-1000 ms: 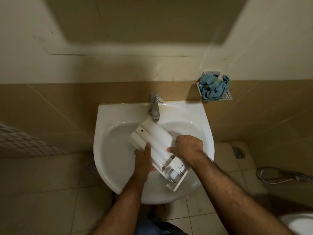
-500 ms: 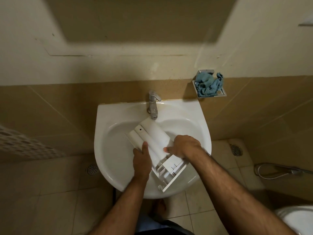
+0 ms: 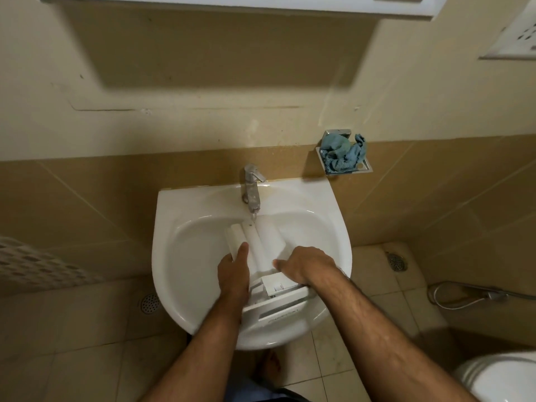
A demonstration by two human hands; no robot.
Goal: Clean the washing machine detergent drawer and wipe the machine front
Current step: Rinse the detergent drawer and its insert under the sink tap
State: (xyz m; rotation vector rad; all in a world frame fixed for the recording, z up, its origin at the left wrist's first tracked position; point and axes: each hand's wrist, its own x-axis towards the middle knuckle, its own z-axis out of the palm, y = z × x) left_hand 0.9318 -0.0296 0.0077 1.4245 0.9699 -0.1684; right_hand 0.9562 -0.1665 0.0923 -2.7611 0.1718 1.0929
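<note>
A bare foot (image 3: 271, 365) stands on the tiled floor (image 3: 87, 358) at the bottom of the view, under the front of the white sink (image 3: 174, 285). Two forearms reach up over the sink's near rim. The left hand (image 3: 233, 271) grips the left side of the white detergent drawer (image 3: 258, 242), its thumb lying up along the drawer's left edge and its fingers wrapped out of sight beneath. The right hand (image 3: 306, 266) is curled over the drawer's right side near the handle end, knuckles up, holding it; how far its fingers reach underneath cannot be seen. The drawer lies tilted inside the basin, its front panel resting near the sink's front rim and its far end pointing toward the tap (image 3: 251, 190). Something thin, probably a stream of water, drops from the spout onto the far end of the drawer, though the blur makes it hard to be sure. On the floor to the left sits a round drain (image 3: 149, 303), and to the right another drain (image 3: 396, 262), a spray hose (image 3: 464, 297) and the edge of a toilet (image 3: 504, 378). On the tiled wall right of the tap, a metal holder (image 3: 366, 166) carries a crumpled blue cloth (image 3: 343, 153). A white cabinet (image 3: 232, 2) hangs above.
</note>
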